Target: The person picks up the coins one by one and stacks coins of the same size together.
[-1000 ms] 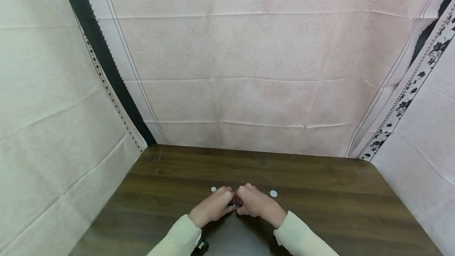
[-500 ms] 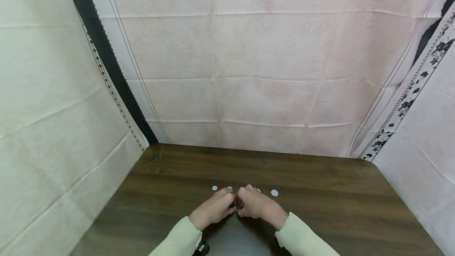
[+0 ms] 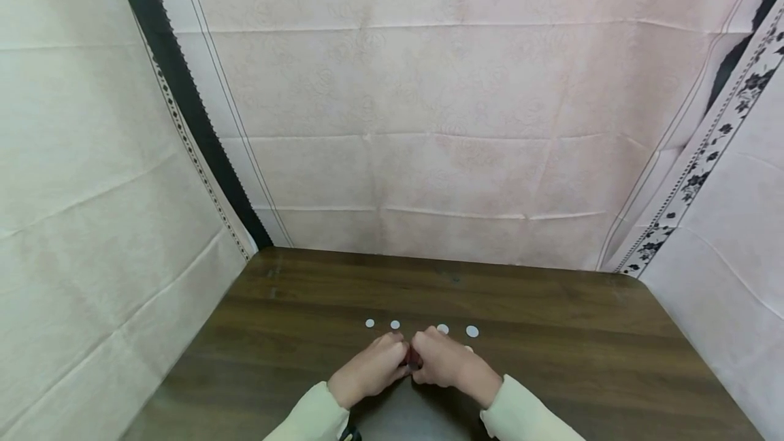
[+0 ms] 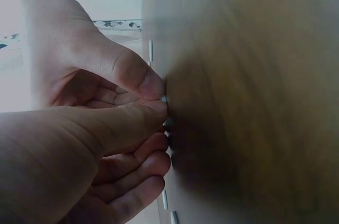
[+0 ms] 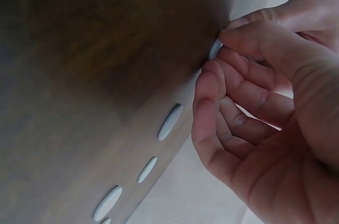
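In the head view my left hand (image 3: 370,367) and right hand (image 3: 450,363) meet low over the wooden table, thumbs and fingertips close together. Between them is a small thin white disc (image 5: 215,49), seen nearly edge-on in the right wrist view. The right hand (image 5: 265,91) pinches it between thumb and curled index finger. In the left wrist view the left hand (image 4: 79,155) has its thumb and index fingertip at the disc's edge (image 4: 164,98), with the other fingers curled. Fingers hide much of this disc, which is at the tabletop.
Beyond the hands, white discs lie in a loose row: one disc (image 3: 370,323) at far left, another disc (image 3: 395,324), then a third disc (image 3: 443,329) and a larger disc (image 3: 472,331). One more disc (image 3: 469,348) peeks out behind the right hand. Pale cloth (image 3: 459,121) hangs behind the table (image 3: 551,332).
Both hands have shifted slightly toward the body and to the right, still together. Discs formerly hidden behind them now show.
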Available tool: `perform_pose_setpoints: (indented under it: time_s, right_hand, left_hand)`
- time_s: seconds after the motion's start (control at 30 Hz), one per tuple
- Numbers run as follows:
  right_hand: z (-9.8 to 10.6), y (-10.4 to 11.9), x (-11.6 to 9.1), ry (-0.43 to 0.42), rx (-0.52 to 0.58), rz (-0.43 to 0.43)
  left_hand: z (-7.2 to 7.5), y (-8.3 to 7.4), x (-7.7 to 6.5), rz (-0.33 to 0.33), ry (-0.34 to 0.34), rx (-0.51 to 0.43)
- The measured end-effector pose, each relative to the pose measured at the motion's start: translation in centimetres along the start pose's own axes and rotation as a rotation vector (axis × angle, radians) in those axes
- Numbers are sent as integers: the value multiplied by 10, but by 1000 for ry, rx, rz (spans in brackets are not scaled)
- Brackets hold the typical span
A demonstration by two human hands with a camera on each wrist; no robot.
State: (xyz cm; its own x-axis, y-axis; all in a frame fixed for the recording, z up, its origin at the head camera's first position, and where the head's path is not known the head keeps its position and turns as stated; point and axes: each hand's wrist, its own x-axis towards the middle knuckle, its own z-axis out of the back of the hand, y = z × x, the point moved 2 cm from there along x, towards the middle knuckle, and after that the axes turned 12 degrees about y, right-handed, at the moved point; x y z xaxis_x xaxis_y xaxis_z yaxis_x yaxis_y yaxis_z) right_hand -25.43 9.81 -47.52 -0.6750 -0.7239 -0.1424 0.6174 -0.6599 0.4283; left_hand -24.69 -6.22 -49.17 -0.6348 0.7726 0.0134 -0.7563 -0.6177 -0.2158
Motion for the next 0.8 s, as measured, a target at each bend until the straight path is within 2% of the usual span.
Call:
perform_pose_setpoints:
  time_s: [0.2, 0.4, 0.6, 0.8]
  right_hand:
    - [-4, 2, -8, -13, -4, 18]
    - [-7, 4, -14, -14, 15, 21]
    - [-7, 8, -17, -31, 17, 24]
    - [-8, 7, -16, -20, 29, 12]
  left_hand:
    - [-1, -9, -5, 23, 3, -11]
    - [-1, -15, -8, -2, 9, -15]
    - [-1, -16, -8, -11, 6, -22]
    - [0, -11, -10, -6, 50, -59]
